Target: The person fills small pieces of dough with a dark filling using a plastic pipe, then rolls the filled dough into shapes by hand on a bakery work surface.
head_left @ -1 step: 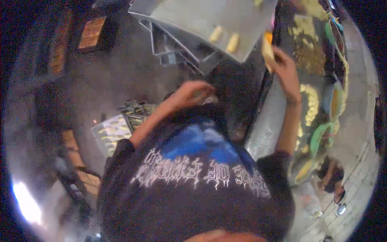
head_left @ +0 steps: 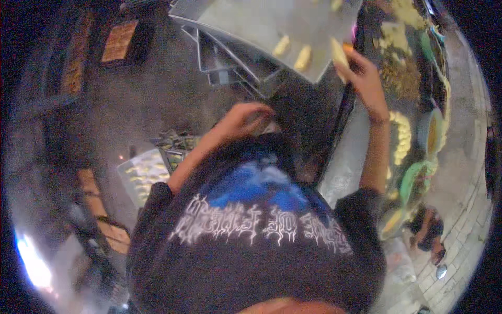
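Between the fingers of my right hand is a long pale piece of shaped dough. This hand is at the near right corner of a grey metal tray. Two more pale dough rolls lie on that tray near the same corner, with others at its far side. My left hand hovers in front of my belly, fingers loosely curved and apart from the thumb. No held thing shows in it.
More trays on a metal rack sit below the top one. On the right a worktop bears a row of dough pieces, a green-rimmed bowl and scattered dough. Another person is at lower right. A tray of pieces stands at left.
My right hand has moved slightly left with the dough piece, from beside the tray to over its corner. My left hand has barely moved.
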A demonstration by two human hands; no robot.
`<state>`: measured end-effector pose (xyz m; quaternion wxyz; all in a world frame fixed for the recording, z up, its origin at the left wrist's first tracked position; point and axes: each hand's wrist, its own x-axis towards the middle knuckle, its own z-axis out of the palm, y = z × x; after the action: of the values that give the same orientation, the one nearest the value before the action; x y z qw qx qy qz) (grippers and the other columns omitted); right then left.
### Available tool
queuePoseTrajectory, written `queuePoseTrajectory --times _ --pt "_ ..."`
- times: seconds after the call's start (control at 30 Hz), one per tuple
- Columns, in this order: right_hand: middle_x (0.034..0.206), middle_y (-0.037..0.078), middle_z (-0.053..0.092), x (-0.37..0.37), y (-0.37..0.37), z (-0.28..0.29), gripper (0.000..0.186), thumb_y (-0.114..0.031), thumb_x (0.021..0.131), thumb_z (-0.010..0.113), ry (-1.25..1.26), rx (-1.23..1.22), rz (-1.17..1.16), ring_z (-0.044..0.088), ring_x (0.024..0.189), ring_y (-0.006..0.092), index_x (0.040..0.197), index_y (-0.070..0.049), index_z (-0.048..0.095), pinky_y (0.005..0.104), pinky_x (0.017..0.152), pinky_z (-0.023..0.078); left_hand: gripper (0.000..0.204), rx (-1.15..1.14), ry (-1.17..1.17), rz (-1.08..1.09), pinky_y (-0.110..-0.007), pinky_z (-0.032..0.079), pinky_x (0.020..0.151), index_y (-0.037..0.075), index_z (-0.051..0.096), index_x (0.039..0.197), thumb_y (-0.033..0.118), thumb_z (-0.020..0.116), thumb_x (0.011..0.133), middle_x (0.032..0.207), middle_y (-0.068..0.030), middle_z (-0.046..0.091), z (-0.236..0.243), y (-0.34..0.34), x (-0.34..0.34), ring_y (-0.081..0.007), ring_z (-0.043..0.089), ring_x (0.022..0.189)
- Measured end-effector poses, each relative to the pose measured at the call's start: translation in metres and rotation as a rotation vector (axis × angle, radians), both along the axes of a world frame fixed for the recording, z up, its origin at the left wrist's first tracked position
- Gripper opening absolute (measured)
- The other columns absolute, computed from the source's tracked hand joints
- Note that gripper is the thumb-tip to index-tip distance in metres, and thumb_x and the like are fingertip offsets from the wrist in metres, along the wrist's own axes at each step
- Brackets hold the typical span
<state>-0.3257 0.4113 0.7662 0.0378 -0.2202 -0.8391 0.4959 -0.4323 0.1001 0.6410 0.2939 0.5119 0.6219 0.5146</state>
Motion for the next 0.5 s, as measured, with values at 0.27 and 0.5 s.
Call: queuePoseTrajectory --times 0.27,0.5 --pt "0.097 -0.001 0.068 -0.186 -0.023 -0.012 0.043 -0.022 0.084 0.076 0.286 0.352 0.508 0.056 0.084 0.0072 0.123 -0.008 0.066 0.0255 0.075 0.047 0.024 0.021 -0.017 0.547 -0.031 0.052 0.087 0.005 0.067 0.11 -0.001 0.06 0.089 0.103 -0.0087 0.071 0.046 -0.022 -0.06 -0.0173 0.067 0.096" --pt "0.127 0.017 0.057 -0.222 0.028 -0.17 0.063 -0.022 0.082 0.075 0.362 0.509 0.985 0.059 0.11 0.0317 0.138 -0.008 0.051 0.0413 0.096 0.048 0.025 0.034 0.322 0.841 -0.035 0.052 0.087 0.006 0.067 0.109 0.005 0.068 0.083 0.105 -0.0117 0.07 0.06 0.034 -0.083 -0.0261 0.068 0.096"
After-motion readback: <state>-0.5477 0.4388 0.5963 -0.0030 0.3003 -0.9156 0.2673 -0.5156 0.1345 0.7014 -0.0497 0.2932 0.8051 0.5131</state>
